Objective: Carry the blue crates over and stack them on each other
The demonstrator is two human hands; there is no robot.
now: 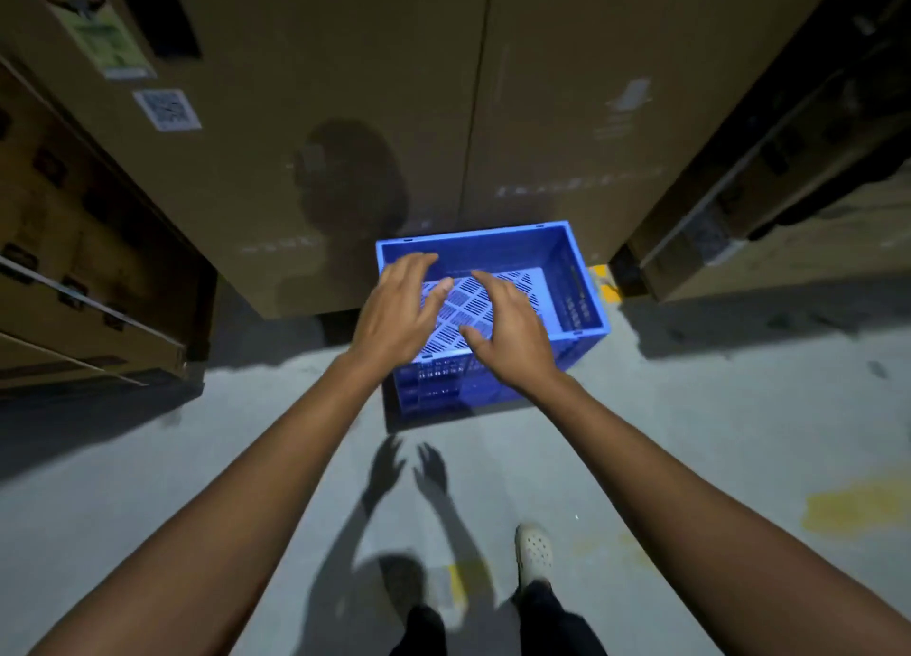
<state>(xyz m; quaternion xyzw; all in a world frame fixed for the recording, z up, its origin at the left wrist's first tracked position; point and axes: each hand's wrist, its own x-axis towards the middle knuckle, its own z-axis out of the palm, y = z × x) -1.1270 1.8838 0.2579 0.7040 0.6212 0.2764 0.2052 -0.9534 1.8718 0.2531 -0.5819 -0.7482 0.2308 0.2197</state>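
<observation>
On a grey concrete floor, seen from head height looking down, one blue crate sits with its far side close against a tall cardboard box. The crate is open-topped, with slotted walls and a perforated base, and nothing lies inside it. No second crate is in view.

Both bare arms reach forward. The left hand and right hand hover above the crate's near half, fingers spread and slightly bent, gripping nothing. Neither appears to touch the rim.

The crate looks like rigid moulded plastic, so it should be light when empty and keep its shape under a lift. Its smooth walls may be slippery. The firm top rim or the slots in the end walls look like the surest places to take hold, one hand on each side to keep it level.

Room is tight. More stacked cartons stand to the left, and another carton juts in at the right, near the crate's far right corner. Open floor lies on the near side, toward the person's pale shoe, so drawing the crate up and back seems the clearest path. Yellow paint marks show on the floor at the right.
</observation>
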